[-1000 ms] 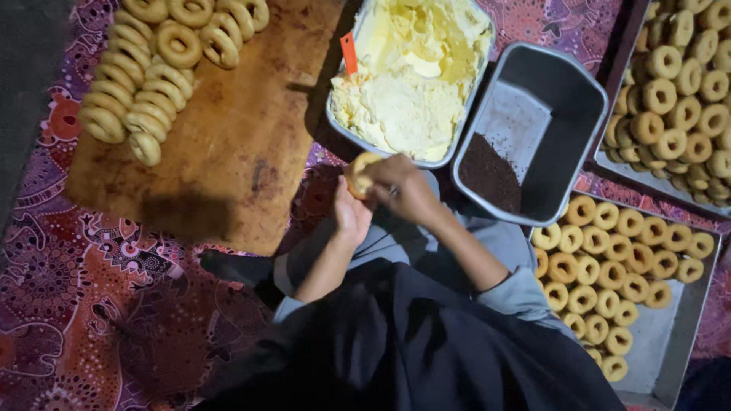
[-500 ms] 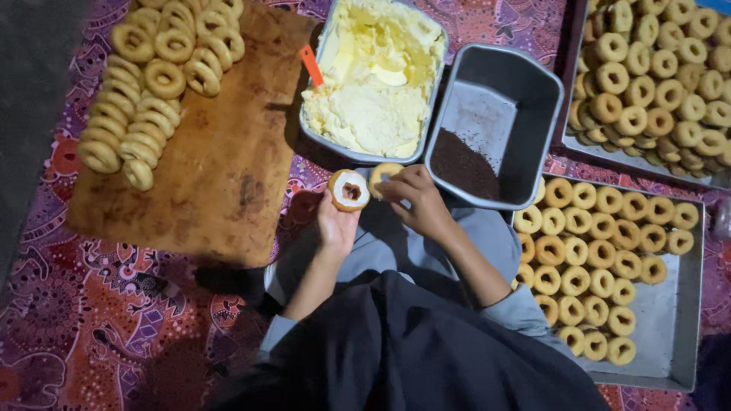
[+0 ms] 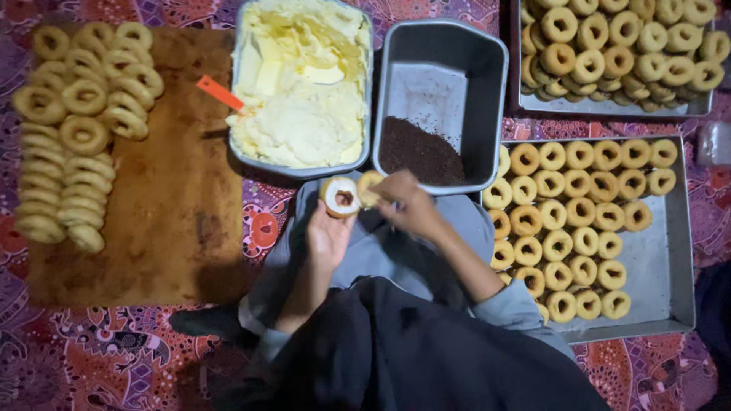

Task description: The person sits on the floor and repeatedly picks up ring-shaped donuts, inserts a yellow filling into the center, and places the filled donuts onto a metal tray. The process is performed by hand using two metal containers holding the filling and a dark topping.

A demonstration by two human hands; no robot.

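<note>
My left hand [image 3: 326,237] holds up a split doughnut half [image 3: 339,196] that is spread with pale cream and has a dark spot in its middle. My right hand [image 3: 410,207] is just to its right, fingers closed on the other doughnut half [image 3: 371,186]; the two halves are almost touching. Both hands hover over my lap, close to the near edges of the cream tray [image 3: 242,156] and of the dark-sprinkle tin [image 3: 487,91].
A wooden board [image 3: 175,221] on the left carries rows of plain doughnuts [image 3: 80,137]. An orange-handled tool [image 3: 219,93] sticks out of the cream. Two metal trays of doughnuts [image 3: 662,259] [image 3: 617,46] are on the right. A patterned cloth [image 3: 91,358] covers the floor.
The hands, pressed together on one doughnut a second ago, have come apart, each with a half. The cream-covered half now faces up with a dark spot in its middle.
</note>
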